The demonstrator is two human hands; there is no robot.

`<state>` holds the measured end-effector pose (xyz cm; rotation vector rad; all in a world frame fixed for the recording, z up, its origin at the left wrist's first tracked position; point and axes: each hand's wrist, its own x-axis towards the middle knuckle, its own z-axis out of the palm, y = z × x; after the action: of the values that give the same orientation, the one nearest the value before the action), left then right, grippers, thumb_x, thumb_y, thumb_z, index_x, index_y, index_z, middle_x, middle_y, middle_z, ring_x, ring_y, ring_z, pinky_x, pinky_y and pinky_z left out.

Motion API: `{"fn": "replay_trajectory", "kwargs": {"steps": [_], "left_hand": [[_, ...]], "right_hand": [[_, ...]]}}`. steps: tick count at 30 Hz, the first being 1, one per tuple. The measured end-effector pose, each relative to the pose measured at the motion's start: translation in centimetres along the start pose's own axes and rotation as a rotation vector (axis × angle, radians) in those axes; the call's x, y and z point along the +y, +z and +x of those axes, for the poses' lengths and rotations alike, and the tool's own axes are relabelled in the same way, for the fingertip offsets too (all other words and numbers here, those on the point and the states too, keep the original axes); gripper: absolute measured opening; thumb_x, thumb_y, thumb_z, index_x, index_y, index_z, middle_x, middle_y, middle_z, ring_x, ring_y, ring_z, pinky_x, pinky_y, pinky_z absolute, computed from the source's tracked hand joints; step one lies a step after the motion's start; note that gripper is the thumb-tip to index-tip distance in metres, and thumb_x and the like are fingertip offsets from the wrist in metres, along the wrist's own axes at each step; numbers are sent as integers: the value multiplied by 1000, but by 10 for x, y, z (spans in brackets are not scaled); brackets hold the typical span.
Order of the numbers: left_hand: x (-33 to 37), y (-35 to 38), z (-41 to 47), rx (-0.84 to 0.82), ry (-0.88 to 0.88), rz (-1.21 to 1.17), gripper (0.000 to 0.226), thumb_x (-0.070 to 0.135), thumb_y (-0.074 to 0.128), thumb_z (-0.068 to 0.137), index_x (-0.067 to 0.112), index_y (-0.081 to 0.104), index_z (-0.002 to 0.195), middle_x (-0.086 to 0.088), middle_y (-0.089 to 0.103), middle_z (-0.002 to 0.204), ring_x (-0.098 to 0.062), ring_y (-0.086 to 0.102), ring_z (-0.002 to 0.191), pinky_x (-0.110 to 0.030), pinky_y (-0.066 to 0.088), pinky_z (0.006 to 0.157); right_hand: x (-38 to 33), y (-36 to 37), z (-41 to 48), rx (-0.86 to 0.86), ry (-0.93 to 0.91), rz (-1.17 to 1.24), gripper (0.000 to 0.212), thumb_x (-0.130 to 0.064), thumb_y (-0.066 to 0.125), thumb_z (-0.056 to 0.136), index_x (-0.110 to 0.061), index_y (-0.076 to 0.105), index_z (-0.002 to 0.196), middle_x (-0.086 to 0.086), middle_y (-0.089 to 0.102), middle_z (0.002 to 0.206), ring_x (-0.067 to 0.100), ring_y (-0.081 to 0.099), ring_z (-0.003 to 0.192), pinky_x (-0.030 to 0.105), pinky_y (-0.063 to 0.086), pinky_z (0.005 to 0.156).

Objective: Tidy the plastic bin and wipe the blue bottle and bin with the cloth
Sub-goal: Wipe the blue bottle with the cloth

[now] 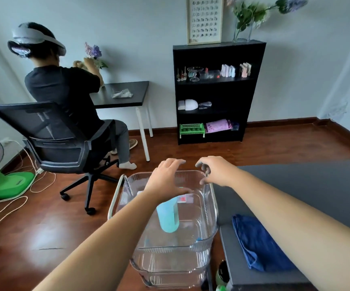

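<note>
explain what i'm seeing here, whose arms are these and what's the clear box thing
There is no machine here. A person wears a camera on the head, so this one picture looks forward and down at their own bare arms. The left hand is spread open over a clear plastic bin. The right hand hovers by the bin's far right corner. Neither holds anything. Inside the bin is a light blue bottle, its top hidden behind the left hand. A dark blue cloth lies on the grey surface to the right. Behind, another person sits at a black desk.
</note>
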<state>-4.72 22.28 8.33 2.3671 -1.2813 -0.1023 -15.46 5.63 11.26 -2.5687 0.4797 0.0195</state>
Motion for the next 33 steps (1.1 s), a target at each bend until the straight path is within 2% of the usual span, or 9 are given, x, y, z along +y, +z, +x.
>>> {"fn": "replay_trajectory", "kwargs": {"steps": [3, 7, 10, 16, 20, 23, 26, 29, 33], "left_hand": [[48, 29, 10, -26, 172, 51, 83, 57, 74, 67, 31, 38, 137, 5, 43, 137, -17, 38, 126, -37, 37, 103], [109, 91, 15, -254, 274, 119, 82, 53, 70, 74, 26, 33, 142, 1, 41, 140, -21, 35, 131, -40, 33, 105], [134, 132, 13, -406, 293, 218, 83, 53, 69, 76, 23, 31, 143, -2, 40, 141, -23, 35, 132, -42, 32, 105], [138, 180, 7, -524, 221, 361, 85, 60, 66, 75, 16, 33, 141, -5, 40, 140, -26, 38, 129, -43, 32, 104], [133, 192, 10, -556, 189, 388, 88, 64, 66, 73, 16, 35, 139, -5, 43, 137, -26, 42, 125, -43, 35, 102], [132, 195, 13, -561, 171, 341, 86, 63, 71, 69, 16, 40, 136, -4, 46, 131, -26, 45, 120, -42, 38, 100], [133, 195, 17, -584, 121, 290, 82, 60, 75, 65, 17, 45, 129, -3, 51, 123, -25, 47, 115, -41, 38, 97], [134, 194, 19, -571, 84, 238, 60, 51, 77, 68, 18, 51, 111, 0, 59, 108, -24, 53, 104, -39, 38, 89], [132, 181, 22, -538, 30, 159, 27, 30, 68, 81, 15, 60, 102, -5, 65, 97, -27, 59, 92, -32, 40, 76]], "right_hand": [[42, -8, -34, 3, 134, 36, 57, -24, 81, 72, -22, 55, 123, -4, 53, 101, 21, 58, 89, 32, 51, 67], [111, -1, -90, -11, 344, 68, 58, -23, 80, 72, -22, 54, 123, -4, 51, 104, 24, 62, 92, 36, 54, 69], [152, 15, -124, -48, 425, 61, 59, -23, 80, 72, -21, 53, 125, 0, 54, 116, 20, 58, 95, 39, 54, 81], [193, 47, -149, -122, 463, -5, 79, -29, 78, 74, -24, 38, 142, -2, 37, 148, 21, 37, 133, 39, 40, 103], [200, 59, -142, -148, 426, -111, 94, -28, 79, 72, -27, 24, 148, -4, 22, 154, 19, 19, 142, 42, 44, 101], [203, 55, -130, -195, 397, -217, 100, -33, 83, 64, -30, 27, 146, -2, 14, 157, 24, 17, 143, 44, 42, 103], [203, 50, -119, -250, 372, -241, 93, -33, 86, 58, -29, 35, 135, -2, 30, 146, 23, 33, 131, 40, 45, 93], [202, 51, -113, -257, 363, -257, 86, -32, 88, 55, -27, 37, 124, 0, 46, 127, 23, 42, 116, 35, 42, 79], [204, 49, -114, -272, 379, -192, 76, -27, 82, 66, -21, 42, 130, 4, 52, 121, 26, 45, 116, 37, 42, 82]]}}
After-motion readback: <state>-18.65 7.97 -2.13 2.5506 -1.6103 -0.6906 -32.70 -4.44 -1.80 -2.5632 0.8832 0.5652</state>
